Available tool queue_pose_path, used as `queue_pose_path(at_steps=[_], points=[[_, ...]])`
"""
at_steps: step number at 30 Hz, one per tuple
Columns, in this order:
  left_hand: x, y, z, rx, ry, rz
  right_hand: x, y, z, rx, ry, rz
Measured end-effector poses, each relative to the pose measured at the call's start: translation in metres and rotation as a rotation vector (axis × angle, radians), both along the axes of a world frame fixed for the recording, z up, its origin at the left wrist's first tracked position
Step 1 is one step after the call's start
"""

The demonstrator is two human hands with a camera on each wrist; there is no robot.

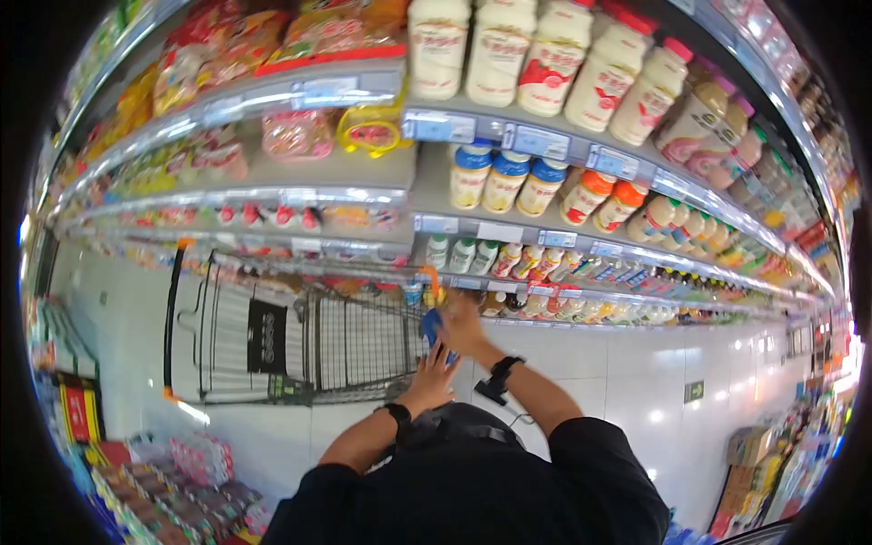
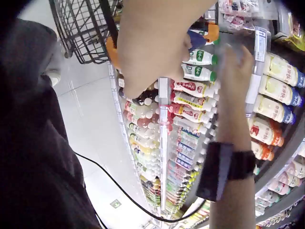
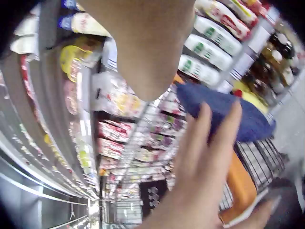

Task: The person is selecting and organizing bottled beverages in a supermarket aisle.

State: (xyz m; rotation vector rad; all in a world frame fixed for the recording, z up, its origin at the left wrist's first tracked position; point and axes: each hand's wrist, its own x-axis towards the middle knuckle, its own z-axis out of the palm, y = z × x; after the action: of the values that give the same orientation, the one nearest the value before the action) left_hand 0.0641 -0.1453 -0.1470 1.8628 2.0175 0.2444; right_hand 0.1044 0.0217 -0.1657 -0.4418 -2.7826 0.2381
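A blue cloth-like piece lies over the handle end of a shopping cart, beside an orange handle part. My left hand is laid on this blue piece; in the right wrist view its fingers are straight and spread across it. Just beyond, nearer the shelves, is my right hand, blurred in the left wrist view and partly overlapping the blue piece in the head view. Its fingertips are hidden behind the wrist in the right wrist view, and I cannot tell what it holds.
Shelves of white bottles, blue-capped bottles and snack bags rise ahead. Pale tiled floor stretches right. Stacked goods stand behind at left, cartons at right. A black cable hangs near my body.
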Motion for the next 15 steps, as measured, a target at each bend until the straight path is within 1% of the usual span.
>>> queue_pose_path(at_steps=[1, 3, 4, 6, 8, 9, 11, 12, 15], points=[[0.002, -0.001, -0.004, -0.022, 0.029, -0.044, 0.001, -0.017, -0.021, -0.078, -0.054, -0.031], [0.001, -0.009, -0.021, -0.031, -0.063, -0.076, 0.003, -0.040, -0.036, -0.480, -0.075, -0.203], [-0.006, -0.011, -0.025, -0.039, -0.104, -0.084, 0.003, -0.044, -0.038, -0.537, -0.031, -0.234], [-0.013, -0.013, -0.030, -0.017, -0.099, -0.120, -0.001, -0.049, -0.041, -0.652, 0.051, -0.279], [-0.013, -0.013, -0.035, 0.029, -0.136, -0.128, 0.000, -0.046, -0.039, -0.613, 0.012, -0.261], [-0.016, -0.012, -0.031, 0.008, -0.130, -0.164, 0.001, -0.041, -0.037, -0.586, -0.012, -0.244], [-0.024, -0.007, -0.023, -0.022, -0.113, -0.211, -0.002, -0.036, -0.031, -0.603, -0.111, -0.256], [-0.027, -0.006, -0.024, -0.006, -0.163, -0.209, -0.004, -0.035, -0.027, -0.615, -0.163, -0.255], [-0.035, -0.003, -0.028, -0.112, -0.249, -0.268, -0.012, -0.035, -0.021, -0.623, -0.187, -0.264]])
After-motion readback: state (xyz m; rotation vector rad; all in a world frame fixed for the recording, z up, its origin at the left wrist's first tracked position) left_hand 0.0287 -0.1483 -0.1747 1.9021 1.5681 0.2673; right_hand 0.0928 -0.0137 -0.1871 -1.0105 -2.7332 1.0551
